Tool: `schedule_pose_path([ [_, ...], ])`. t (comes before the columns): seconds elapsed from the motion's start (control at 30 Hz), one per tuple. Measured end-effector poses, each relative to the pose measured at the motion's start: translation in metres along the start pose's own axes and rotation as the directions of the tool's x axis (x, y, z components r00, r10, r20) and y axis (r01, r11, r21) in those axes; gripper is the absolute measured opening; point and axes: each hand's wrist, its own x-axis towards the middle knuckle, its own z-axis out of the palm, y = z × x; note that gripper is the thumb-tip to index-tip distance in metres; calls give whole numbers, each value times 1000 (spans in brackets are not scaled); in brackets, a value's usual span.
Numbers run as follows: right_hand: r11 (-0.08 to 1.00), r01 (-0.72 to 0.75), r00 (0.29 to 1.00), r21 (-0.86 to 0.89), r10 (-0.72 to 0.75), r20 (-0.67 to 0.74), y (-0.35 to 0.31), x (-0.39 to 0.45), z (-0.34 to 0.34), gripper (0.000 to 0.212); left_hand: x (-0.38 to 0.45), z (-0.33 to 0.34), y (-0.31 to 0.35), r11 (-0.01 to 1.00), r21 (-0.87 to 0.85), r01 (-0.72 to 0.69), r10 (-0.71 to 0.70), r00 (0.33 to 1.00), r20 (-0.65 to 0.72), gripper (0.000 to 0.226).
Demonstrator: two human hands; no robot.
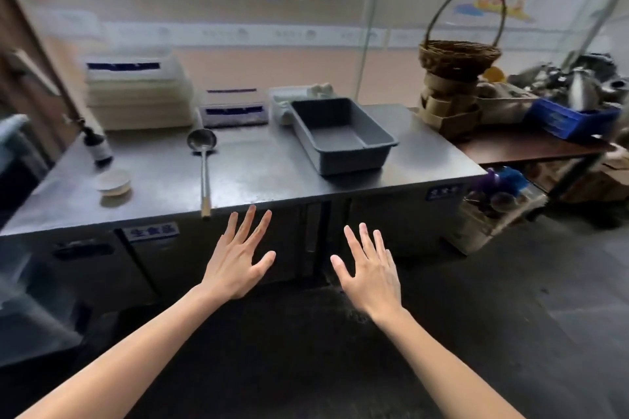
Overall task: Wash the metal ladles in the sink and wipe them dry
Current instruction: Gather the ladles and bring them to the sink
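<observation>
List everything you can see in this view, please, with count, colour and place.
ladle: one, silver, left-centre of counter, handle toward the front edge
bin: one, grey, right side of counter
bottle: one, dark, far left of counter
round container: one, pale, near the bottle
stacked boxes: several, whitish, rear left of counter
basket: one, brown wicker, on the right
crate: one, blue, far right
left hand: open, empty
right hand: open, empty

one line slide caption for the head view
Both hands, left and right, spread open before a steel counter holding a metal ladle.
</observation>
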Motion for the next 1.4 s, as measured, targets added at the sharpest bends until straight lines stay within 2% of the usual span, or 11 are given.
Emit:
schedule_pose_path([
  [0.27,981,178,974,78,-186,126,-72,70,51,69,5,-15,-86,970,-24,241,-241,970,-23,79],
  [0.53,953,266,936,147,-291,197,-168,160,95,67,57,-42,-194,963,13,270,-269,963,-27,79],
  [0.67,950,272,915,152,-304,266,-212,200,117,67,83,-57,-239,951,-11,310,-310,950,-40,80],
  [0.8,947,234,918,220,-289,271,-247,232,139,65,106,-65,-278,951,-24,307,-308,950,-50,81],
  [1.2,948,168,877,270,-269,399,-286,330,207,67,198,-42,-334,943,-67,325,-318,943,95,82],
  [1.4,950,170,826,261,-282,488,-292,412,244,63,273,-26,-360,877,-234,419,-368,900,232,83],
])
